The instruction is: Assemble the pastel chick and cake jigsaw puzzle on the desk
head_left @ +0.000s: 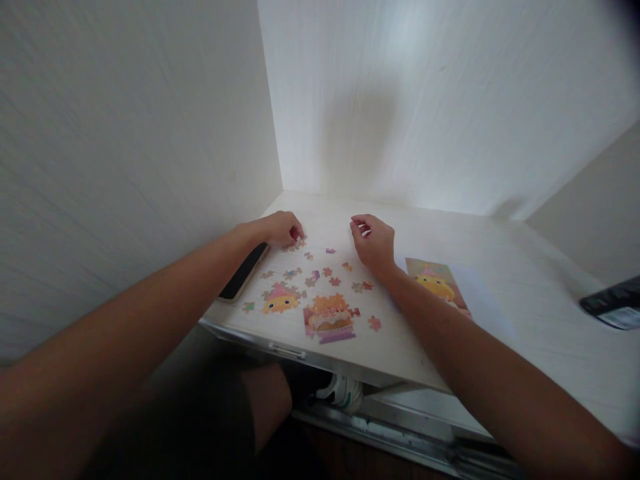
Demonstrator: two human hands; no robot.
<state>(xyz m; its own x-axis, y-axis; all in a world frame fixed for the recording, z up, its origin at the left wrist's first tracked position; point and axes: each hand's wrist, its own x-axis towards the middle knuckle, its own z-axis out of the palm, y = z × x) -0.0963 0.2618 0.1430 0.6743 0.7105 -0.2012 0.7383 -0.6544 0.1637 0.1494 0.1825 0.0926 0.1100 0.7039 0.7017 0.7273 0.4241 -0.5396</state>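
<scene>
My left hand [287, 228] reaches to the back left of the white tabletop, fingers curled down and pinching at a puzzle piece [302, 242] among a small cluster. To the right, my right hand [374, 241] hovers just over the table with its fingers bent and thumb and forefinger together; anything between them is too small to make out. Nearer the front edge lie two joined sections: a yellow face with a pink hat [281, 300] and a cake with candles [329, 316]. Several loose puzzle pieces [335, 281] are scattered between the hands and these sections.
A dark-screened phone [244, 272] lies by the left wall. Under my right forearm, a printed picture [436, 283] rests on a white sheet [483, 300]. A black object with a label [613, 305] is at the far right. Walls enclose the tabletop; a handle [287, 351] marks its front.
</scene>
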